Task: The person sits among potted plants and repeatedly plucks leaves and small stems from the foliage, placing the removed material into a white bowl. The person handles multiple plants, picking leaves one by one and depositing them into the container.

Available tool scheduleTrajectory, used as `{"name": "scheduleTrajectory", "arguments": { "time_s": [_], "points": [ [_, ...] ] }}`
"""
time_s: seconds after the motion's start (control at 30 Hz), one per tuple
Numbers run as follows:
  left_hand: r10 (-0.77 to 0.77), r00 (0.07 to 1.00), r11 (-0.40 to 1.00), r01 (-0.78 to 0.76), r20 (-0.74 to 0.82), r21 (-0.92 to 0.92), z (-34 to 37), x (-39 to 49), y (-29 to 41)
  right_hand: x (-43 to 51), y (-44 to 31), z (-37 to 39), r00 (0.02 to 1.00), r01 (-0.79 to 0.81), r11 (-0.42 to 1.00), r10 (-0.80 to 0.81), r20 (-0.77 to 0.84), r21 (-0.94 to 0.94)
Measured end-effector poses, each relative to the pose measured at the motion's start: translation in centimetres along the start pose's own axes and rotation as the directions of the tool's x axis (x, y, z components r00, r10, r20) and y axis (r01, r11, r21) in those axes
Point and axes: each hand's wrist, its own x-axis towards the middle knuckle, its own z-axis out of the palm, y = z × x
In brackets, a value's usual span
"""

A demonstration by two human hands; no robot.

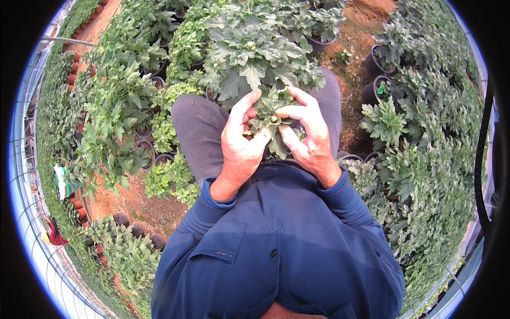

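Note:
A leafy green plant top (271,104), with lobed leaves like a chrysanthemum's, stands between my two hands, over my lap. My left hand (244,139) is at its left side, thumb tip against the leaves near the small central bud (273,119), index finger raised along the upper leaves. My right hand (308,129) is at the right side, with thumb and a finger close around the leaves beside the bud. Whether either hand pinches a leaf is hard to tell. Just beyond my fingertips a larger plant (251,52) spreads its broad leaves, a pale bud at its middle.
Potted plants crowd the left (115,103) and right (430,159). Black plastic pots (372,89) stand along the right row, and more (146,153) stand at the left. Bare reddish soil (350,36) shows between rows. My bent knees (195,127) flank the plant.

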Motion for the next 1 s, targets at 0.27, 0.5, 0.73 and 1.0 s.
{"name": "scheduleTrajectory", "arguments": {
  "time_s": [0.27, 0.5, 0.73, 1.0],
  "points": [
    [0.022, 0.999, 1.0, -0.022, 0.023, -0.002, 0.2, -0.2, -0.2, 0.1, 0.7, -0.6, 1.0, -0.003, 1.0, 0.004, 0.012, -0.024],
    [0.021, 1.0, 0.997, -0.02, -0.014, 0.079, 0.3, 0.0, -0.1, 0.0, 1.7, -0.5, 0.983, 0.184, 0.982, -0.183, 0.024, -0.053],
    [-0.037, 0.999, 0.999, 0.038, -0.032, 0.021, 0.3, 0.2, 0.0, -0.6, 1.6, -0.7, 0.974, 0.228, 0.963, -0.224, 0.043, -0.14],
    [-0.048, 0.998, 0.999, 0.049, -0.044, 0.009, 0.4, 0.2, 0.0, -0.9, 1.7, -0.4, 0.97, 0.239, 0.948, -0.24, 0.021, -0.211]
  ]
}}
